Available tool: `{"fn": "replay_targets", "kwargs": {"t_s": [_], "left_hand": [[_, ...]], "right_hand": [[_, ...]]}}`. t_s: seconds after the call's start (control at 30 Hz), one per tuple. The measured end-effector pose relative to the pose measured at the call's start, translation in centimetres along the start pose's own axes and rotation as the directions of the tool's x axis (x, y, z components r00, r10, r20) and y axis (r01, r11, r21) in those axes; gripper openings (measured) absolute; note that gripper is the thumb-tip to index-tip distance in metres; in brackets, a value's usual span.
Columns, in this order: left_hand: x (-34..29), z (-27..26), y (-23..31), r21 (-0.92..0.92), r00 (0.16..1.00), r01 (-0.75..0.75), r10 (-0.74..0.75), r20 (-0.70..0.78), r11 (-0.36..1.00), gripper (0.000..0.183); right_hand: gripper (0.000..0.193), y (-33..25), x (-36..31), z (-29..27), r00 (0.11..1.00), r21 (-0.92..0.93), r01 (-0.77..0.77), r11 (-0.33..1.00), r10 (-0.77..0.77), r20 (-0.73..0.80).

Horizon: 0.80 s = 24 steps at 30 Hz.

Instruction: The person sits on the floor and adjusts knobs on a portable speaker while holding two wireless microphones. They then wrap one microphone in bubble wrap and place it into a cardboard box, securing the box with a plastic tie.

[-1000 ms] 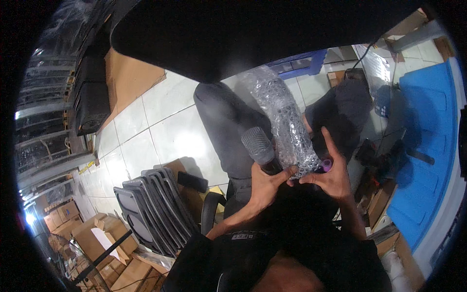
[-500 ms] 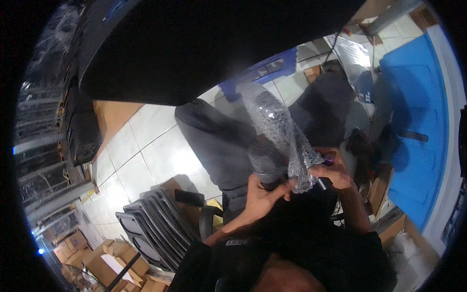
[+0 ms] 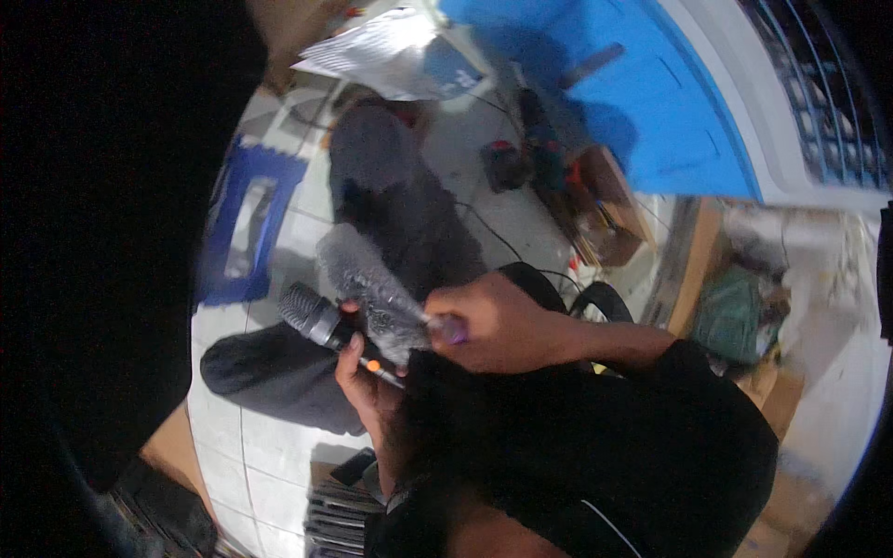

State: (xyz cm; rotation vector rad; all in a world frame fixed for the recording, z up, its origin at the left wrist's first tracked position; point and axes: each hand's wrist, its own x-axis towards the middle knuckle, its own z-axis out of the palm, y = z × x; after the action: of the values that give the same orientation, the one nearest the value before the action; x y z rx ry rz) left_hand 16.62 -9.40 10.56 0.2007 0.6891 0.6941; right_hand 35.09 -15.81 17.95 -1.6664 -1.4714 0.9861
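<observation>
My left hand [image 3: 365,379] is closed round the black body of a microphone [image 3: 314,318], whose grey mesh head points up and to the left. A small orange light shows on its body. Clear bubble wrap [image 3: 372,293] lies alongside the microphone, its lower part next to my left fingers. Against the other edge of the wrap, my right hand [image 3: 502,321] is curled round a small purple object [image 3: 452,329], mostly hidden by the fingers. Whether the right fingers also pinch the wrap is blurred.
Beyond my dark-trousered legs [image 3: 386,186] lie a blue plastic frame [image 3: 219,265] and a silvery sheet [image 3: 377,51]. A large blue panel [image 3: 651,112] stands at the far right. Tools and a cardboard box [image 3: 619,200] sit on the tiled floor, with a cable. Stacked folding chairs [image 3: 339,521] are at lower left.
My view has turned to the right. The microphone now tilts left, with more of its body showing beside the wrap. My right hand has closed further round the purple object.
</observation>
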Motion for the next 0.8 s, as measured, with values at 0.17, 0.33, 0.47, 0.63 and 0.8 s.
{"fn": "replay_targets", "kwargs": {"t_s": [0.17, 0.33, 0.47, 0.63, 0.8], "left_hand": [[1.1, 1.1, -1.3, 0.051, 0.997, 0.022, -0.018, -0.079, 0.998, 0.042], [0.9, 2.1, -1.9, 0.172, 0.995, 0.031, -0.013, -0.104, 0.985, 0.045], [1.0, 1.7, -1.4, 0.256, 0.996, -0.017, 0.038, -0.075, 0.967, 0.049], [0.8, 1.0, 1.0, 0.689, 0.974, 0.157, 0.003, -0.226, 0.708, 0.048], [2.0, 2.9, 4.5, 0.951, 0.982, 0.141, -0.163, -0.098, 0.277, 0.045]], "right_hand": [[0.022, -0.8, -1.5, -0.6, 0.947, -0.076, -0.309, 0.948, 0.314, 0.066], [0.03, 1.7, -3.8, -3.6, 0.943, 0.144, -0.331, 0.933, 0.322, 0.08], [0.025, 9.8, -6.2, -6.5, 0.824, -0.068, -0.561, 0.825, 0.548, -0.143], [0.029, 25.5, -14.1, -11.7, 0.5, -0.407, -0.852, 0.328, 0.738, -0.452], [0.037, 37.2, -23.9, -11.8, 0.329, -0.436, -0.896, 0.087, 0.79, -0.517]]}}
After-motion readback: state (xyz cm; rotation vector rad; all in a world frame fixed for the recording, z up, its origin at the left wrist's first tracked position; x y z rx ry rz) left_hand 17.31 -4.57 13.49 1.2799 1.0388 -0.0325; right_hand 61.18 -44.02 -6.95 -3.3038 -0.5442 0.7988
